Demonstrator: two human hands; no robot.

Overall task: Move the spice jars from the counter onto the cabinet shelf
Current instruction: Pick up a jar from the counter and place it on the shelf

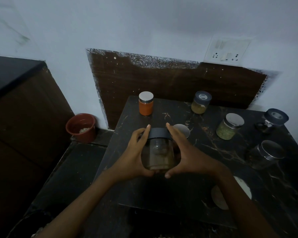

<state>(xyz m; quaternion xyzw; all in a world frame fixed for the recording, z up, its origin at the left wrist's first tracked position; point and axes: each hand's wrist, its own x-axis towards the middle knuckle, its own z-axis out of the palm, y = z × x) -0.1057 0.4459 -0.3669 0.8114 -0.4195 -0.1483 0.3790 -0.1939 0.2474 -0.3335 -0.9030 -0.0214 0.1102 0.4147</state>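
Bucket [81, 127]: red, on floor left of table [187, 169].
Left hand [134, 155]: grip closed on dark-lidded jar [157, 152], left side.
Dark-lidded jar: tilted, held above table.
Right hand [184, 152]: grip closed on same jar, right side.
Orange jar [146, 103]: upright at table's rear.

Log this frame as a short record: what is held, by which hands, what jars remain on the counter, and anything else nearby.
held item: clear jar with dark lid, lifted above the counter
left hand: on the jar's left side
right hand: on the jar's right side
counter: dark marble-patterned top
jars standing at the back: orange jar with silver lid, yellowish jar with dark lid
jars at the right: green jar with silver lid, dark-lidded jar, dark jar with silver lid
floor by the wall: red bucket
cabinet shelf: not identifiable
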